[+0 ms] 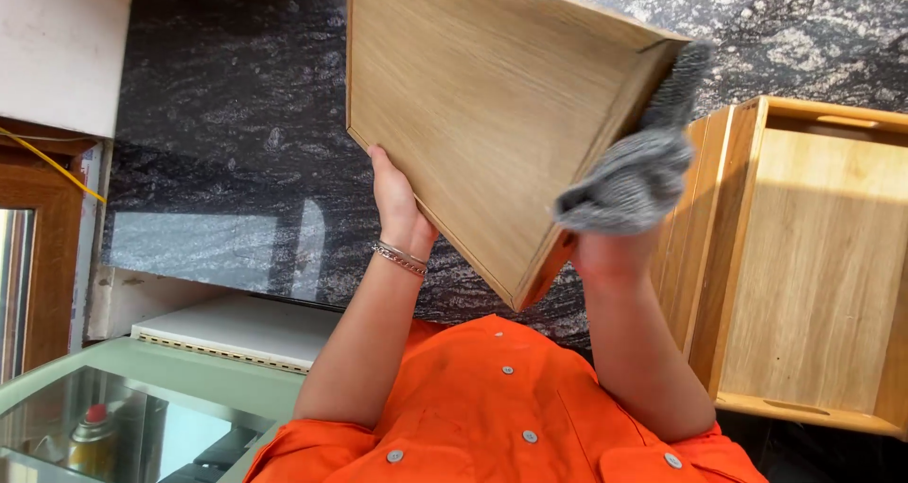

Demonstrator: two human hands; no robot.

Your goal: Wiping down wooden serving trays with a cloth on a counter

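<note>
Left hand: I am seeing my left hand [397, 204] cupping the lower left edge of the wooden tray [482, 114], fingers hidden behind the board and thumb side toward me; it is clenched on the tray, propping it up.

Right hand: my right hand [615, 246] is gripping a grey cloth [634, 166], bunched tight and pressing against the tray's right rim; the fingers themselves are hidden under the cloth.

Tray, place: it is hanging in the air between the two hands, above my orange shirt [501, 417], tilted so its flat face is turned toward me and one corner is pointing down between my wrists.

Tray, long axis: it is running up and away from the left grip toward the top of the view; the raised rim is lying on the cloth side.

Nearer hand: I judge the right hand is nearer to the rim; the left is only bearing the weight.

Bracelet: a thin silver bangle [400, 258] is sitting on the left wrist, just below the grip.

Second tray: another wooden tray [813, 256] with cut-out handles is lying right of the cloth hand, near but apart.

Spray can: a can with a red cap [93, 438] is standing well left of and below the left grip, under a glass surface; its label is too small to make out.

Counter: dark speckled stone [227, 133] is lying behind everything.
</note>
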